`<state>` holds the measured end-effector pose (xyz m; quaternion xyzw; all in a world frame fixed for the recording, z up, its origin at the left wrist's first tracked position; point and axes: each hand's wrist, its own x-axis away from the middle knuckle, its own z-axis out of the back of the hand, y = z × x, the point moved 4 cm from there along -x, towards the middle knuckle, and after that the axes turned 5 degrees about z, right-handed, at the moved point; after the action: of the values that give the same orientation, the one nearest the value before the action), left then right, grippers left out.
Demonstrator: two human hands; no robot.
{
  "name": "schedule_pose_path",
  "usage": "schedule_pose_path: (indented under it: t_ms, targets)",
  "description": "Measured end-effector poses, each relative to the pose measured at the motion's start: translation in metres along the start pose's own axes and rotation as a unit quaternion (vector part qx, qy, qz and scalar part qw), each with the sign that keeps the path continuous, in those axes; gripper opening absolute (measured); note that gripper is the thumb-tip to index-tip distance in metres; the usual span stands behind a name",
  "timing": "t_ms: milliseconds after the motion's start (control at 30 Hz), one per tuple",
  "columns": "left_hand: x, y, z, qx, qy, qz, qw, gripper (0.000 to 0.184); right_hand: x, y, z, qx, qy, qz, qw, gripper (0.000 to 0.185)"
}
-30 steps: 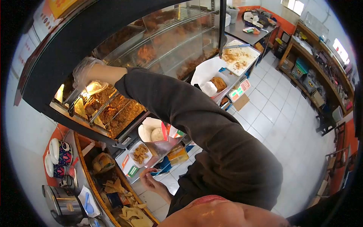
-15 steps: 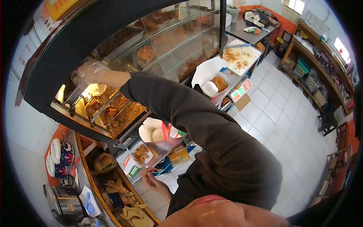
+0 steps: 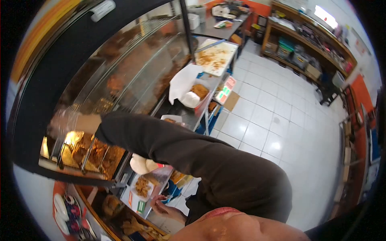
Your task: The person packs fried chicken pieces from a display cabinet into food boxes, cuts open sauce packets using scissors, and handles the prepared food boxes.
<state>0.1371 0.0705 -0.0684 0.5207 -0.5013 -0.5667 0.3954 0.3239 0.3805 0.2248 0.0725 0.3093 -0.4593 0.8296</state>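
My right hand (image 3: 64, 122), in a clear plastic glove, reaches into the glass warming cabinet (image 3: 24, 132) at the left. Its fingers are smeared by motion, so whatever they hold cannot be made out. Just below it, pieces of fried chicken (image 3: 98, 154) lie under a bright lamp behind metal bars. My left hand (image 3: 169, 209) hangs low beside the counter, bare, its fingers loosely bent and apart with nothing visible in them. Close to it stands an open paper box of fried pieces (image 3: 142, 186). Above that box is a white carton (image 3: 140, 164) with a pale round item inside.
Farther along the counter are an open box with fried chicken (image 3: 199, 91) and a crumb-covered white tray (image 3: 219, 56). A wooden drawer (image 3: 90, 207) holds bags and paper at lower left. Shelves (image 3: 295, 38) line the far wall beyond the tiled floor (image 3: 257, 128).
The camera view has swung, so the cabinet and counter appear lower and further left. My right hand remains inside the cabinet, and my left hand stays low by the counter.
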Motion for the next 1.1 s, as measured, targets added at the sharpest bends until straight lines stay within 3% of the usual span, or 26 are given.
schedule_pose_path:
  t_ms: [33,133,267,333,367,400,433,467,500,567,600,700,733,767,800,833,867,1000,1033,1100]
  targets:
    - [-0.003,0.0,-0.005,0.003,-0.015,0.001,1.0,0.02,-0.004,0.008,-0.008,-0.013,0.006,-0.016,1.0,0.026]
    - [-0.004,-0.001,-0.004,-0.049,-0.005,0.001,0.999,0.021,-0.028,0.022,-0.047,0.056,0.138,0.106,0.983,0.02]
    - [-0.009,-0.011,-0.004,-0.082,-0.033,0.006,0.996,0.021,-0.001,0.016,-0.034,-0.16,0.294,0.186,0.924,0.012]
    - [-0.009,0.004,-0.017,-0.099,-0.028,-0.008,0.995,0.021,0.024,-0.019,-0.007,0.045,0.251,0.241,0.936,0.01]
    - [-0.01,0.006,-0.024,-0.107,-0.024,-0.003,0.994,0.021,0.005,0.003,-0.043,-0.272,0.242,0.265,0.893,0.011]
    - [-0.01,0.008,-0.029,-0.098,-0.019,-0.007,0.995,0.021,0.019,-0.004,-0.035,-0.282,0.248,0.262,0.889,0.011]
    - [-0.009,0.009,-0.034,-0.092,-0.013,-0.01,0.996,0.021,0.05,-0.019,-0.007,-0.282,0.319,0.253,0.869,0.012]
    - [-0.007,0.01,-0.039,-0.109,-0.01,-0.003,0.994,0.021,0.084,-0.04,0.02,-0.156,0.429,0.239,0.857,0.012]
    - [-0.006,0.011,-0.046,-0.098,-0.01,-0.015,0.995,0.02,0.12,-0.063,0.051,-0.029,0.535,0.191,0.822,0.013]
    - [-0.005,0.008,-0.063,-0.06,-0.016,-0.031,0.998,0.018,0.167,-0.047,0.064,-0.348,0.614,0.118,0.699,0.012]
    - [-0.004,0.007,-0.07,-0.068,-0.016,-0.03,0.997,0.018,0.189,-0.011,0.037,-0.343,0.593,-0.1,0.722,0.026]
    - [-0.003,0.008,-0.106,-0.082,-0.066,-0.021,0.994,0.015,0.344,-0.007,0.139,-0.541,0.535,-0.223,0.61,0.029]
    - [-0.002,0.009,-0.12,-0.087,-0.069,-0.02,0.994,0.015,0.383,0.012,0.142,-0.624,0.549,-0.23,0.507,0.028]
    - [-0.001,0.009,-0.138,-0.097,-0.096,-0.005,0.991,0.016,0.424,0.03,0.15,-0.634,0.588,-0.214,0.454,0.027]
    - [0.0,0.007,-0.158,-0.104,-0.121,0.009,0.987,0.016,0.477,0.054,0.152,-0.589,0.596,-0.267,0.477,0.025]
    - [0.001,0.005,-0.179,-0.105,-0.12,0.011,0.987,0.016,0.517,0.066,0.163,-0.53,0.672,-0.291,0.427,0.017]
    - [0.003,0.003,-0.202,-0.109,-0.164,0.024,0.98,0.016,0.564,0.087,0.163,-0.532,0.682,-0.275,0.421,0.016]
    - [0.019,-0.014,-0.293,-0.121,-0.255,0.056,0.958,0.016,0.764,0.181,0.12,-0.323,0.737,-0.424,0.415,0.016]
    - [0.025,-0.02,-0.311,-0.122,-0.259,0.07,0.955,0.015,0.799,0.202,0.104,-0.328,0.737,-0.427,0.41,0.016]
    - [0.036,-0.031,-0.345,-0.131,-0.269,0.077,0.951,0.015,0.864,0.245,0.063,-0.304,0.672,-0.559,0.379,0.018]
